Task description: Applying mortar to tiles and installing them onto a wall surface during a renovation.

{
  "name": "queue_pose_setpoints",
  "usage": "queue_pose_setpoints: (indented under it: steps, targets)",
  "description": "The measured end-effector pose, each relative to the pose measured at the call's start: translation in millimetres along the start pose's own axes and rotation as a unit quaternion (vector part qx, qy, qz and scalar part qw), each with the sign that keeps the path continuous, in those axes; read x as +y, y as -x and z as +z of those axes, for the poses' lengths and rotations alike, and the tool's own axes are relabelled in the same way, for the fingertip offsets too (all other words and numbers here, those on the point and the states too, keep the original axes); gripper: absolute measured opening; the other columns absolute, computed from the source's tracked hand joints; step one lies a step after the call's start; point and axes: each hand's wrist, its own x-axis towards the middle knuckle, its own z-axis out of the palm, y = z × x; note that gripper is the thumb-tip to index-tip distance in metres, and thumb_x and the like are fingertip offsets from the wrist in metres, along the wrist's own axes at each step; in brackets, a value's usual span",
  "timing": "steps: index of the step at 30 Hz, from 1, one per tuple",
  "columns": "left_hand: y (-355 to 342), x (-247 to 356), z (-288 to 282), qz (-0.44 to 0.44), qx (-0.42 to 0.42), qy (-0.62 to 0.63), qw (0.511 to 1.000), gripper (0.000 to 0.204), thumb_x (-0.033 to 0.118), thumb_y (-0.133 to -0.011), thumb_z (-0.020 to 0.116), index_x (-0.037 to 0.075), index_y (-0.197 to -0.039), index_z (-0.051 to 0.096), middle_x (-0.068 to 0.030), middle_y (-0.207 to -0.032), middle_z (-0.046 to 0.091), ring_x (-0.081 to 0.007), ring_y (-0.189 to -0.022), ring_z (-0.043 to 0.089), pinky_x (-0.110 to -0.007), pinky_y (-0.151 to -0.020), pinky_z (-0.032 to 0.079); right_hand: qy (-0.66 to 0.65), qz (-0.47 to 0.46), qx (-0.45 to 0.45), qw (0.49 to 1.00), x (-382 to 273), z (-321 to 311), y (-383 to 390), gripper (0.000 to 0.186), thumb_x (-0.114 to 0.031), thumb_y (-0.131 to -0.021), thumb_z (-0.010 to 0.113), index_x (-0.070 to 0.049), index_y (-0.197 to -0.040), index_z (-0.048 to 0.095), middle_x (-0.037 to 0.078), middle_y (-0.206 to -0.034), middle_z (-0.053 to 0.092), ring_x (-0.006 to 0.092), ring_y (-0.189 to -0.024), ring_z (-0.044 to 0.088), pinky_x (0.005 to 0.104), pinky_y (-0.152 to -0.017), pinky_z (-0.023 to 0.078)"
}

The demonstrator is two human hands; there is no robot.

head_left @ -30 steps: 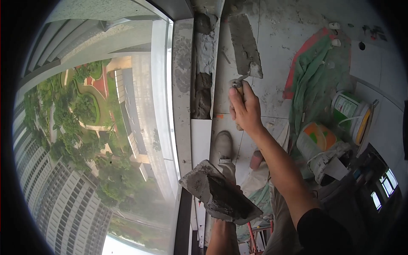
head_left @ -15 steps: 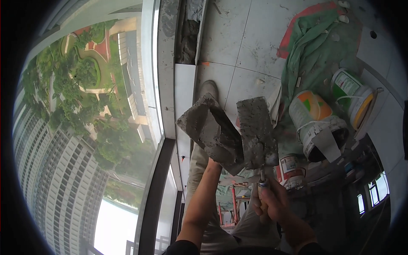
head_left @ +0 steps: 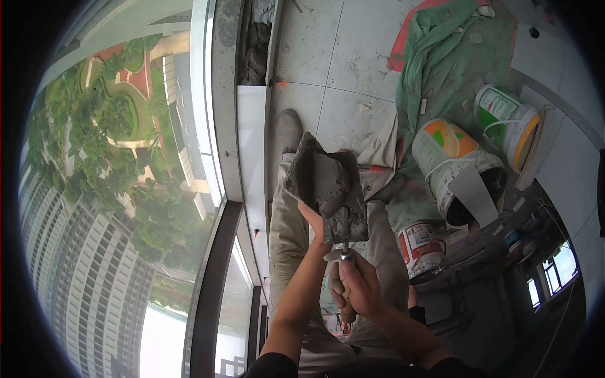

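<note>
My left hand [head_left: 311,217] grips a mortar-caked board [head_left: 304,169], mostly from beneath, with most of its fingers hidden. My right hand [head_left: 357,283] is closed round the wooden handle of a trowel [head_left: 345,220], whose mortar-covered blade lies over or against the board's right part, above my lap. Grey mortar is heaped on both tools; where one ends and the other begins is hard to tell. Beyond them, a narrow channel [head_left: 255,50] along the window edge holds rough wet mortar, with a white strip [head_left: 251,138] below it.
A tall window [head_left: 217,126] runs along my left. On the tiled floor [head_left: 321,50] lie a green cloth [head_left: 441,57], a tipped bucket [head_left: 444,145], a green-labelled bucket [head_left: 498,110] and a red-labelled one [head_left: 416,246]. Part of what may be another person's arm [head_left: 413,296] shows at lower right.
My right hand has swung the trowel down from beside the channel to the board, and its blade now overlaps it. The board has risen and turned. The view has shifted.
</note>
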Motion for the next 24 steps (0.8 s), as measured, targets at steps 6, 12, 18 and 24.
queue_pose_setpoints:
  steps: [6,12,18,24]
  targets:
    - [-3.6,0.8,7.3,-0.083,-0.040,0.108,0.990,0.033,0.031,-0.113,0.063,0.010,-0.137,0.062,-0.0090,-0.120,0.067,-0.0244,-0.107,0.063,-0.043,-0.092,0.056,-0.051,-0.077,-0.168,0.981,-59.1,31.7,-54.1,0.053,-0.043,-0.119,0.041,0.001,-0.147,0.052,0.006,-0.073,0.049,0.0158,-0.045,0.047,0.0313,-0.044,0.043]
    - [-19.4,-19.1,-5.4,-0.301,-0.123,0.370,0.870,0.034,0.030,-0.113,0.063,0.010,-0.140,0.062,-0.0099,-0.124,0.067,-0.0251,-0.111,0.064,-0.044,-0.095,0.056,0.146,-0.339,-0.103,0.924,-146.6,105.0,-143.4,0.041,-0.035,-0.115,0.047,0.002,-0.133,0.047,0.009,-0.079,0.053,0.0142,-0.050,0.047,0.0296,-0.045,0.043]
    - [-42.4,-30.6,-42.9,-0.390,-0.150,0.430,0.800,0.035,0.029,-0.113,0.062,0.009,-0.142,0.062,-0.0108,-0.128,0.068,-0.0258,-0.116,0.064,-0.045,-0.099,0.057,0.232,-0.585,0.035,0.776,-151.4,160.0,-279.2,0.031,-0.025,-0.116,0.056,-0.001,-0.129,0.043,0.008,-0.092,0.058,0.0094,-0.064,0.053,0.0283,-0.051,0.047]
    - [-47.0,-38.9,-67.4,-0.423,-0.155,0.467,0.761,0.036,0.027,-0.113,0.061,0.009,-0.145,0.062,-0.0116,-0.132,0.069,-0.0265,-0.120,0.065,-0.046,-0.103,0.057,0.392,-0.551,0.256,0.690,-196.9,195.5,-509.6,0.027,-0.024,-0.115,0.059,0.001,-0.118,0.052,0.023,-0.090,0.067,0.0381,-0.077,0.070,0.0497,-0.071,0.056]
